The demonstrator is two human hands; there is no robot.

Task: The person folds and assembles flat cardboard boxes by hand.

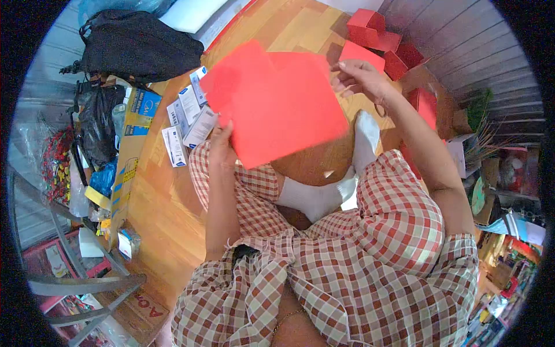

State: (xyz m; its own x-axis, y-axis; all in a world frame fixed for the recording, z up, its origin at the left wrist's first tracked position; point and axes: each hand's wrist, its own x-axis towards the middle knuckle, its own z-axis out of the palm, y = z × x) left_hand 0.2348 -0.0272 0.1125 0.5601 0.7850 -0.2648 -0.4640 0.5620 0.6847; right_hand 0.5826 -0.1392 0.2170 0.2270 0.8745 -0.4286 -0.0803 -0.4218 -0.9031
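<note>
Red card (283, 110) is held up at twelve o'clock, its eight o'clock edge gripped by the left hand (220, 143). Beside its two o'clock edge, the right hand (363, 80) is seen with fingers loosely parted; whether contact is made cannot be told. White boxes (189, 105) are grouped at ten o'clock, folded red pieces (366, 28) at one.

Above the wooden plank floor (155, 214), flat red paper (283, 110) is held between small white cardboard boxes (188, 104) on the left, backed by a black fabric bag (139, 46), and angular red card boxes (366, 27) on the right
</note>
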